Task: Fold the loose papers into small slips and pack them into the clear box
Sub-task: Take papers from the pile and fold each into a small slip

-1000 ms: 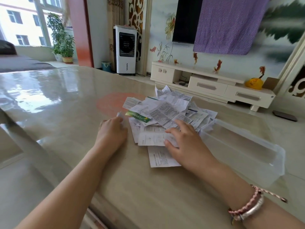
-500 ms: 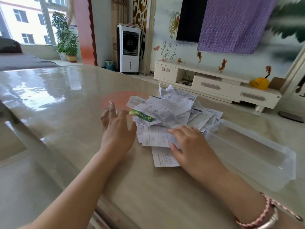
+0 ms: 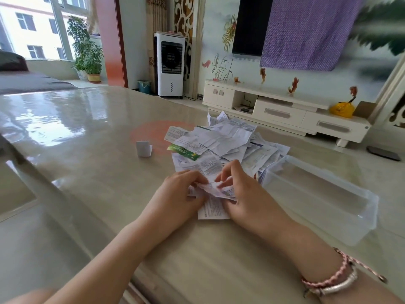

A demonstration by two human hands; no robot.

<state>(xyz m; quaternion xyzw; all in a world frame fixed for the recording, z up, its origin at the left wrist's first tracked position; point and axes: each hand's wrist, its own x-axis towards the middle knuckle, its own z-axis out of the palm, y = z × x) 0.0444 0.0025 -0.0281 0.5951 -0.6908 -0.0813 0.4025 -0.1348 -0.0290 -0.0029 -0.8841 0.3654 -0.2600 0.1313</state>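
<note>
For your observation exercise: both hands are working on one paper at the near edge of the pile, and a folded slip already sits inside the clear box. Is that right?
Not quite. The head view shows the folded slip standing on the table, left of the pile, not inside the clear box. Both hands, left hand and right hand, do hold one paper.

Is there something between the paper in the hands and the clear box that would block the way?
Nothing visible does. The paper is held by both hands, left hand and right hand; the box lies open-topped just to the right, with bare table between.
</note>
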